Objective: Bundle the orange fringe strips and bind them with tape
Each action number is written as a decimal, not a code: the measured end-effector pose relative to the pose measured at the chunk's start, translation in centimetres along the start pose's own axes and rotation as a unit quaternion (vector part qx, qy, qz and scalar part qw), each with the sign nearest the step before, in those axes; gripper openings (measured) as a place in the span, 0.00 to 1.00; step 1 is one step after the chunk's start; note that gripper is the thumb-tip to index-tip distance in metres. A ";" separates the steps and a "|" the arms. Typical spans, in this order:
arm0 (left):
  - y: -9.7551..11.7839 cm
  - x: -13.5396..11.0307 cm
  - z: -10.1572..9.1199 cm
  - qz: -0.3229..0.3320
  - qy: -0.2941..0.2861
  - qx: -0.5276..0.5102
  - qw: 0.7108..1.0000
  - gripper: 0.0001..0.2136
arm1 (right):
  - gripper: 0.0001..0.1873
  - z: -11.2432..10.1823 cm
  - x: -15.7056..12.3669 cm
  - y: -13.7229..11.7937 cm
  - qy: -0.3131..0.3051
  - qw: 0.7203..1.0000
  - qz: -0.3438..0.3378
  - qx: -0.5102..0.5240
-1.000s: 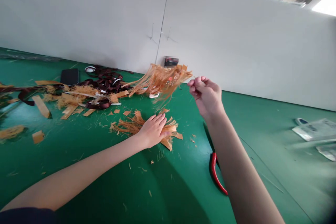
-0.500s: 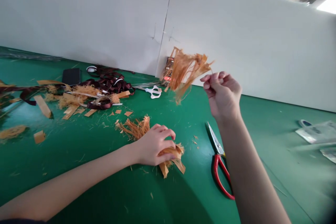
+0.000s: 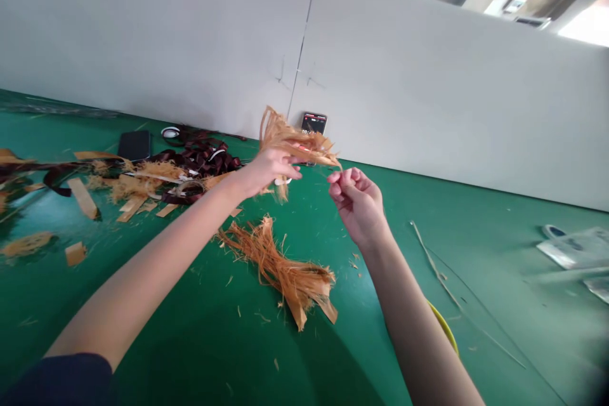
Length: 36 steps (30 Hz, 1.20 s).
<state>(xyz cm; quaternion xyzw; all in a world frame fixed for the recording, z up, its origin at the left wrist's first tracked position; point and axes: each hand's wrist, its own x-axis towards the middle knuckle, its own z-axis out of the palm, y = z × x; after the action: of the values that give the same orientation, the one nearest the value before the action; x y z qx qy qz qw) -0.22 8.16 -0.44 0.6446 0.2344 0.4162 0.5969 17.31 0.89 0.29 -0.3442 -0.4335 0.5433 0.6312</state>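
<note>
My left hand (image 3: 269, 168) is raised above the green table (image 3: 190, 342) and pinches a tuft of frayed orange ribbon fibres (image 3: 292, 139). My right hand (image 3: 354, 196) is closed just to its right, fingertips pinched at the end of that tuft; whether it grips a strand is too fine to see. A second bundle of frayed orange ribbon (image 3: 285, 269) lies loose on the table below both hands, untouched.
A heap of dark maroon ribbon (image 3: 200, 155), orange strips (image 3: 83, 196) and frayed scraps covers the table's left. A black phone (image 3: 134, 144) lies behind it, a small display (image 3: 313, 123) leans against the white wall. Thin wire (image 3: 431, 260) and plastic bags (image 3: 573, 247) lie right.
My left hand let go of the bundle on the table and rose to take the orange tuft. My right hand moved left and down to meet it. The camera shifted, so the scissors are hidden.
</note>
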 end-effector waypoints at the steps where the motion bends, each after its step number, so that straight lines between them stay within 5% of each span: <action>1: 0.0 -0.1 -1.1 -0.005 0.015 -0.029 0.999 0.15 | 0.19 -0.5 0.2 0.6 0.003 1.000 0.012 -0.016; 5: -2.2 -0.9 -4.3 -0.082 0.129 0.006 0.988 0.11 | 0.23 -2.4 0.7 4.3 0.008 0.991 0.070 -0.114; 10: -6.0 -1.1 -6.8 -0.141 0.199 0.143 0.959 0.12 | 0.25 -4.6 1.4 8.9 0.033 0.981 0.099 -0.162; 16: -5.1 -0.6 -9.0 -0.200 0.242 0.372 0.874 0.13 | 0.20 -5.6 1.9 11.1 0.090 0.974 0.100 -0.184; 21: -3.3 -2.5 -4.4 -0.171 0.256 0.558 0.771 0.08 | 0.18 -5.1 1.7 10.5 0.088 0.977 0.129 -0.145; 27: -5.9 -4.2 2.4 -0.033 0.110 0.651 0.750 0.22 | 0.17 -4.3 1.3 9.9 0.080 0.979 0.148 -0.117; 31: -8.1 -3.4 2.0 0.008 0.068 0.672 0.737 0.10 | 0.18 -4.3 1.2 9.8 0.085 0.975 0.151 -0.137; 36: -8.9 -2.3 0.1 0.035 0.046 0.675 0.736 0.11 | 0.14 -5.3 1.2 10.1 0.102 0.963 0.134 -0.208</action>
<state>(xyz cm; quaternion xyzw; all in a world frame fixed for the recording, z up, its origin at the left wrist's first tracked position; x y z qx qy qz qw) 0.33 7.79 -9.57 0.8660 0.4585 0.1987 -0.0214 18.27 3.98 -10.70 -0.5767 -0.4200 0.4826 0.5080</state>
